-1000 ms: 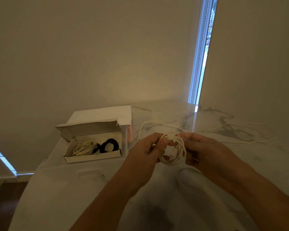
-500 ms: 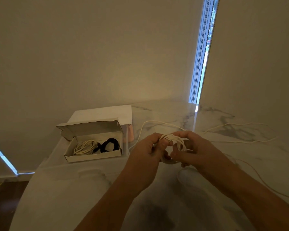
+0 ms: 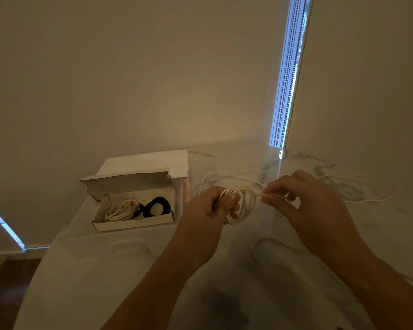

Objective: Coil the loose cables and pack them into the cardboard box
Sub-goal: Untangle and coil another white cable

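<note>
Left hand (image 3: 215,206) grips the white cable coil (image 3: 240,206) right of the open cardboard box (image 3: 134,220); right hand (image 3: 303,201) pinches the loose strand. Best wrap it snugly, keeping the loops even.

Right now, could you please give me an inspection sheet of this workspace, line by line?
Surface: marble table, glossy, white with grey veins.
Job's things: open box on the table's left, holding a white coil and a black coil.
Clutter: white sheet behind the box.
Grips: left hand holds a white coil in progress; right hand pinches its strand beside the coil.
Cables: loose white cable trails across the table on the right.
Surroundings: plain walls; blind cords at a bright window gap.
</note>
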{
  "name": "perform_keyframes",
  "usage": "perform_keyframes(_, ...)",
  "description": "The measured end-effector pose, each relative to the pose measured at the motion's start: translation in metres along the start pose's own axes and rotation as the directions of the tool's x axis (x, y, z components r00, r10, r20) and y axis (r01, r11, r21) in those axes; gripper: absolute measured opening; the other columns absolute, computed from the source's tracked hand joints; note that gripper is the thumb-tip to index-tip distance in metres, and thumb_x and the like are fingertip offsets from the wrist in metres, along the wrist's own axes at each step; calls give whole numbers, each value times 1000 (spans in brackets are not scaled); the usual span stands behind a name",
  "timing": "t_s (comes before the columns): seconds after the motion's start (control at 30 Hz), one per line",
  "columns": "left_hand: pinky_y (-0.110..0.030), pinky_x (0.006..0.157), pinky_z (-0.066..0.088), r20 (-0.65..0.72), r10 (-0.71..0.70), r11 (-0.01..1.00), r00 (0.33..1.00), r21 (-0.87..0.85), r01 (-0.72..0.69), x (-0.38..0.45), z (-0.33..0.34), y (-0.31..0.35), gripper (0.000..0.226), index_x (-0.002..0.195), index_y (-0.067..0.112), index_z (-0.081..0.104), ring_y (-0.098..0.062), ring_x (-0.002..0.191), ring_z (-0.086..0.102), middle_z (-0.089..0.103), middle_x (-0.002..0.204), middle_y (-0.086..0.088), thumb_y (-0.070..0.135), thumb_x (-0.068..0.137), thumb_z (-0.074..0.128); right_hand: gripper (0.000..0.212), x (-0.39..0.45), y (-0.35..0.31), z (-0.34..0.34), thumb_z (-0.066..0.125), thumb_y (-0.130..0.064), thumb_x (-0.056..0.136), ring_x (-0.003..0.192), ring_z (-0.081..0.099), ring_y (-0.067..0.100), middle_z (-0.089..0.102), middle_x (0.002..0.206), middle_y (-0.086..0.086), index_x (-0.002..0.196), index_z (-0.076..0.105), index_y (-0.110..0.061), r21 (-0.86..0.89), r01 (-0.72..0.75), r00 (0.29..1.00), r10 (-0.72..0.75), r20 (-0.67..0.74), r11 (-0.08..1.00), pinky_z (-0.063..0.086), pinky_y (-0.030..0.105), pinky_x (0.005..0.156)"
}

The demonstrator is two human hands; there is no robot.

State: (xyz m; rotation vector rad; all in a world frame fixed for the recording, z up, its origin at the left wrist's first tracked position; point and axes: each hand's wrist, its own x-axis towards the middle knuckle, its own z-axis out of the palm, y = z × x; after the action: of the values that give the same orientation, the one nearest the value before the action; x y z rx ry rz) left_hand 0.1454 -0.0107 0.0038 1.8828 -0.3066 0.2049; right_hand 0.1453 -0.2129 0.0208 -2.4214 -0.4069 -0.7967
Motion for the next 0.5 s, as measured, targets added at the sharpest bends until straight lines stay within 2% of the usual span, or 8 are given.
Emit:
perform_keyframes(0.13, -36, 87, 59, 16, -15, 998, 1000, -61, 16, 0, 0, 1, 19, 106, 24, 68, -11, 92, 70, 73, 95, 3, 33, 99, 53, 3, 1, 4, -4, 68, -35, 84, 79, 51, 13, 52, 79, -15, 85, 67, -33, -79, 3, 997, -9, -75, 997, 37, 29, 64)
perform_keyframes(0.23, -37, 88, 59, 30, -41, 987, 999, -157, 45, 0, -3, 3, 20, 109, 19, 69, -15, 95, 71, 74, 99, -1, 28, 98, 56, 2, 3, 7, -9, 68, -35, 86, 79, 50, 12, 54, 80, -14, 86, 67, -34, -95, -32, 990, 18, -141, 995, 35, 29, 65)
perform_keyframes(0.37, -37, 88, 59, 49, -30, 982, 998, -182, 38, 0, -2, 5, 18, 108, 18, 69, -18, 96, 71, 74, 99, -4, 27, 97, 57, 4, 5, 12, -14, 69, -36, 86, 76, 51, 14, 56, 80, -12, 84, 66, -33, -108, -73, 983, 53, -174, 992, 41, 34, 67)
perform_keyframes(0.5, -32, 86, 59, 61, -21, 977, 998, -212, 34, 0, 0, 7, 16, 106, 22, 70, -21, 96, 71, 74, 99, -7, 25, 97, 57, 5, 6, 16, -19, 69, -36, 86, 78, 50, 15, 55, 80, -14, 84, 65, -35, -144, -118, 976, 88, -199, 983, 39, 34, 69)
